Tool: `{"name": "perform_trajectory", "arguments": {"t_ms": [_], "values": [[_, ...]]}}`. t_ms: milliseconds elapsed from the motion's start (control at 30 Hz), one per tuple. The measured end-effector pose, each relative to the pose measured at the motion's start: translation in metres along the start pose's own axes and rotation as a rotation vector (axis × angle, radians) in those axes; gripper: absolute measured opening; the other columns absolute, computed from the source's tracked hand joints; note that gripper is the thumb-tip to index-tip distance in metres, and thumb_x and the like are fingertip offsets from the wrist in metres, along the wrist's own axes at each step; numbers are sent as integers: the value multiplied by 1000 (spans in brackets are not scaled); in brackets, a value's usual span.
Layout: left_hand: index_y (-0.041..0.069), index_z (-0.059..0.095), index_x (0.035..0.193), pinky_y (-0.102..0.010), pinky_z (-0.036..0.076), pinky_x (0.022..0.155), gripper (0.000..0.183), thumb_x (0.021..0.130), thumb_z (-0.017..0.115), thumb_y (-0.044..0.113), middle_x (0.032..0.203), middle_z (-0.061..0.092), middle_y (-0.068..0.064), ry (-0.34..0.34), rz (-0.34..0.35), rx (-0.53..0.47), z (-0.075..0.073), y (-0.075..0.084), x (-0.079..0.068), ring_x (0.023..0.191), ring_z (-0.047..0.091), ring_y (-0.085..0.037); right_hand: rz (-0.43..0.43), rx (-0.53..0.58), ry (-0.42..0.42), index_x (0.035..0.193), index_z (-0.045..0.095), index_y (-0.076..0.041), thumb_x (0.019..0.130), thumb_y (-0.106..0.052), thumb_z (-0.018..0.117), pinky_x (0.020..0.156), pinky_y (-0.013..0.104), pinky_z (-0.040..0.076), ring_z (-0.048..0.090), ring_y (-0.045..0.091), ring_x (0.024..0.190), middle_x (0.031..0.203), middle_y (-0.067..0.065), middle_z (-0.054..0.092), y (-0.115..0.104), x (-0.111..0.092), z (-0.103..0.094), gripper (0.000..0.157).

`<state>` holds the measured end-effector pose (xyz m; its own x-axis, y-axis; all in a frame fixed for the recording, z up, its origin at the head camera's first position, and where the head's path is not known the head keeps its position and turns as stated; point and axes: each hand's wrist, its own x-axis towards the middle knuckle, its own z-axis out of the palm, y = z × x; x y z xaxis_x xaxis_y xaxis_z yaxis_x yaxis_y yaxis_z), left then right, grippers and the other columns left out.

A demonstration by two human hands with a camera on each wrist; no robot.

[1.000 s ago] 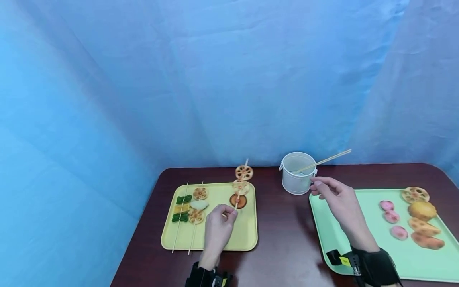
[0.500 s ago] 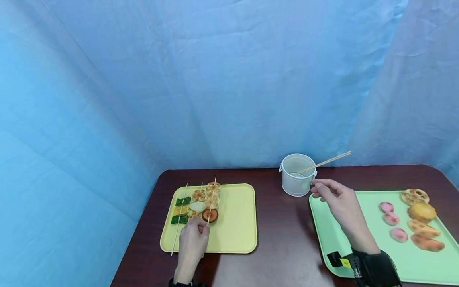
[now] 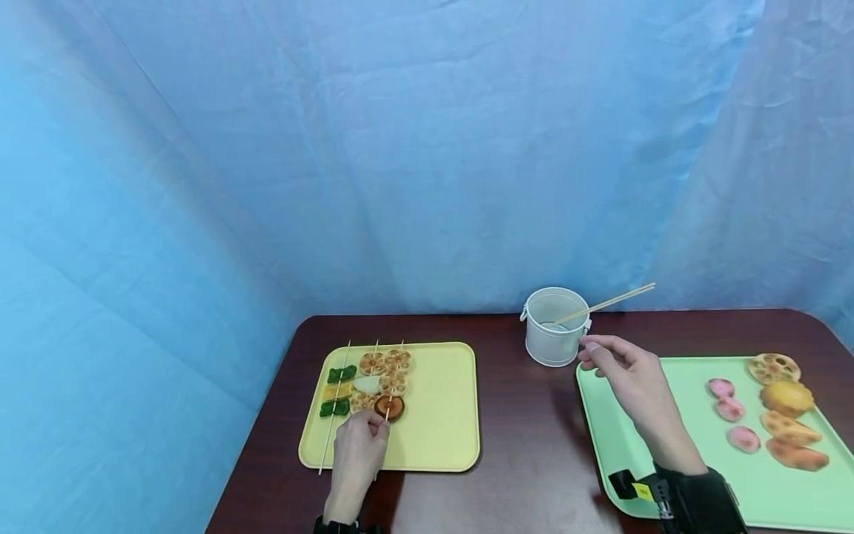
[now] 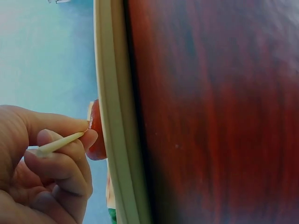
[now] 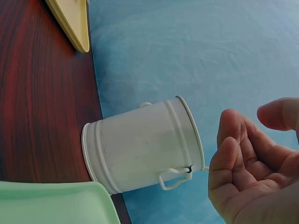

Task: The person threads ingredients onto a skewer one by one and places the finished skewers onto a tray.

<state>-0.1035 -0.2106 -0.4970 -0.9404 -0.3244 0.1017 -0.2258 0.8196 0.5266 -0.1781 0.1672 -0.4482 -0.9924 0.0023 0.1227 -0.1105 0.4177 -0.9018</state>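
My left hand pinches the lower end of a skewer between thumb and fingers. Two lotus root slices and a shiitake mushroom slice are threaded on it, over the yellow tray. To its left lie two other skewers: one bears green pieces around a yellow one, the other lotus slices and a white piece, partly covered. My right hand holds nothing, its fingers loosely bent, beside the white bucket. The left wrist view shows the mushroom only partly, behind the tray rim.
Thin sticks lean out of the bucket at the table's back. On the green tray at right are several pink round slices, a lotus slice, a yellow-brown lump and flat tan pieces. A blue curtain hangs behind.
My left hand has carried the mushroom and lotus skewer leftward and down, beside the other two skewers. In the last half second its top end dropped slightly. My right hand has barely moved.
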Motion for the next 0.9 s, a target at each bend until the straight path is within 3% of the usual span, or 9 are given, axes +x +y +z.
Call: {"name": "perform_trajectory", "arguments": {"t_ms": [300,467,633,767,900], "values": [[14,66,72,-33,45,55,10,81,68,19,63,59,5,-53,-14,-4,-4,6,3,58,54,-11,2,-7,10,124,63,-8,99,-41,49,69,20,50,65,14,83,95,4,70,0,-2,-9,44],[14,68,80,-33,44,54,14,84,68,28,65,57,6,-11,-13,10,-15,15,3,56,52,-10,8,6,10,125,63,-7,98,-41,49,69,21,50,66,17,85,96,4,70,0,-4,-11,45],[16,71,89,-30,44,57,11,86,69,26,72,59,8,48,99,-121,-23,44,3,60,51,-7,5,-2,24,123,64,-8,98,-41,49,69,21,51,67,16,83,96,4,70,0,-4,-12,44],[16,71,94,-29,44,60,13,88,67,27,81,61,9,7,202,-257,-21,72,4,65,54,-6,3,-7,25,123,64,-9,99,-41,49,69,21,51,66,15,83,96,4,70,0,-3,-12,43],[19,70,98,-28,45,60,14,91,64,30,90,63,10,-48,255,-377,-7,93,6,72,57,-7,3,-33,31,123,64,-12,99,-42,48,70,21,50,66,13,83,97,4,70,-1,-2,-14,42]]}}
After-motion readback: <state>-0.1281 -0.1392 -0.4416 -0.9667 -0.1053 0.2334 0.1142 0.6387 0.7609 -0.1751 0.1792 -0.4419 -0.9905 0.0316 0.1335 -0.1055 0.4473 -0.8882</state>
